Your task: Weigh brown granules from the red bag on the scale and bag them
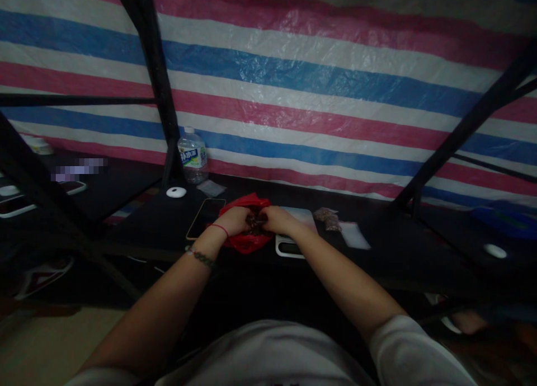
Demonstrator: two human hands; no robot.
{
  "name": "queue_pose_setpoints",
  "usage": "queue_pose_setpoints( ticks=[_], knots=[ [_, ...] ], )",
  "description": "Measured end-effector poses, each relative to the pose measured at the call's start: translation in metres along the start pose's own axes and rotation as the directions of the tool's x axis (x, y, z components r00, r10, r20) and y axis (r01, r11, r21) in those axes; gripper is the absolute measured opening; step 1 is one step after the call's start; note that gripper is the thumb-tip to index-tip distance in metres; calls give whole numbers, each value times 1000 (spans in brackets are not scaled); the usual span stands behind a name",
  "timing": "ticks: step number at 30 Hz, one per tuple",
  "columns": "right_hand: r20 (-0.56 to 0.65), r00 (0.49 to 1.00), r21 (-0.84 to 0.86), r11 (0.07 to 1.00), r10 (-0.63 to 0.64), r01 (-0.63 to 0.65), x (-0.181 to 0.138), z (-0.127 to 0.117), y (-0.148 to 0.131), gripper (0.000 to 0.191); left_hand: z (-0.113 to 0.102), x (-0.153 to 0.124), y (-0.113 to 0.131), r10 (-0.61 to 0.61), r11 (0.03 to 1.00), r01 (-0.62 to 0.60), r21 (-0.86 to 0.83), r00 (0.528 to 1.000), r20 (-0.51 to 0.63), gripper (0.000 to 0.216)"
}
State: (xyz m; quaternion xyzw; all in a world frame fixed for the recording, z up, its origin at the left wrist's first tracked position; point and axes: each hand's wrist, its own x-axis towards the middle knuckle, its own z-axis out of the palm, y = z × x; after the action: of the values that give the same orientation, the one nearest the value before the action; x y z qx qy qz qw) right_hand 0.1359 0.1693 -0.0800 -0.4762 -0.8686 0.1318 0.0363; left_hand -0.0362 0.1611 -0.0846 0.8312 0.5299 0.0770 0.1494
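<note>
A red plastic bag [251, 241] lies spread on the black table with small dark brown pieces [255, 222] heaped in it. My left hand [235, 219] reaches into its mouth from the left, fingers curled at the dark heap. From the right, my right hand [279, 219] does the same, fingers bent inward and closed. The fingertips sink among the pieces, so what each hand grips is hidden. Partly beneath my right forearm sits a white digital scale [289, 248]. Small clear bags of brownish pieces [332, 222] lie to its right.
A phone [201, 221] lies left of the red bag. Behind it are clear plastic bags [211, 188], a white oval object [176, 192] and a plastic bottle [193, 156]. More clear bags [354, 236] lie at right. Black metal posts [157, 67] stand before a striped tarp [293, 95].
</note>
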Motion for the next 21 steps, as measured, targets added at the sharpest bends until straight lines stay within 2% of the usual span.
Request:
queue_pose_setpoints(
  ticks=[4,7,12,15,21],
  knots=[
    [-49,999,124,992,-1,7,3,5,2,23,-5,-1,-4,55,989,-58,-139,998,-23,23],
    [-108,994,249,968,24,4,6,9,3,20,-10,-2,-6,76,973,-97,-211,991,-106,26],
    [-172,983,438,899,69,13,9,12,2,35,-17,-3,-9,137,952,-192,-238,964,-229,30],
    [-218,973,416,909,76,22,9,13,0,39,-18,-2,-10,163,953,-222,-204,949,-270,29],
    [-228,972,336,942,60,20,7,14,-2,35,-20,-3,-11,202,945,-271,-184,923,-327,28]
  ],
)
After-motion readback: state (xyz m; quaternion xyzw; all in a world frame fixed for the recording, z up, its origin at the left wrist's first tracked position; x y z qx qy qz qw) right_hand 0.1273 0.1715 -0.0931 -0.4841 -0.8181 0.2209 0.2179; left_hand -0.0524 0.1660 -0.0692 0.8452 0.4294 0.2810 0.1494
